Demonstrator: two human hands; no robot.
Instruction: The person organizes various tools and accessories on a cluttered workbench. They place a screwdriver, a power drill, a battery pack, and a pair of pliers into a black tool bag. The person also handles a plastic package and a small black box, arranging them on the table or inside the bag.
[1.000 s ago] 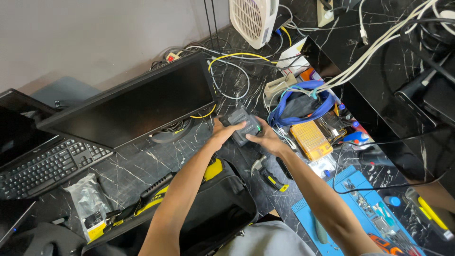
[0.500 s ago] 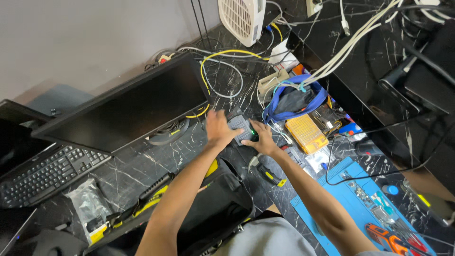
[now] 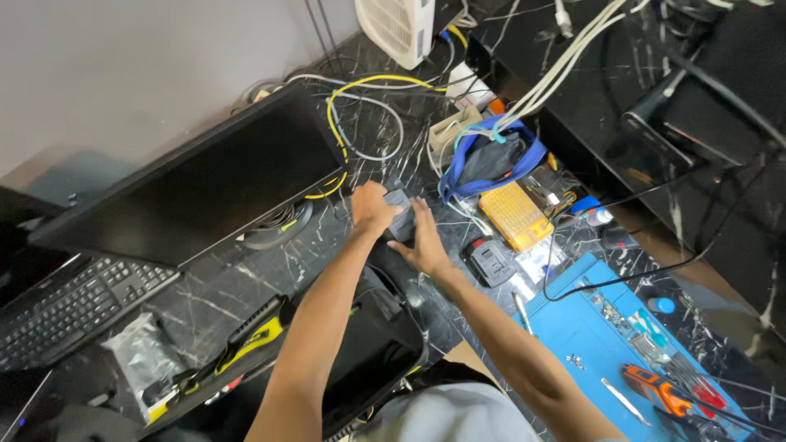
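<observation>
Here, seen from above, two bare arms reach away from the viewer over a black marbled surface crowded with electronics gear. The left hand and the right hand are close together, both clamped on a small dark grey block, perhaps a power adapter. The left hand grips its far-left end with curled fingers; the right hand lies flatter against its near-right side, fingers spread. The block sits at the centre of the scene, just above or on the surface; which one cannot be told. Its long axis seems to run from near-left to far-right, though the hands hide most of it.

To the left stands a black monitor, screen dark, on a round foot. A keyboard lies further left. Yellow and white cables loop behind the monitor. At the far edge stands a white fan. Just right of the hands are a blue-strapped bag, a yellow case and a small black battery pack. To the near right lies a blue mat carrying an orange screwdriver and small tools. Under the arms lies a black bag.
</observation>
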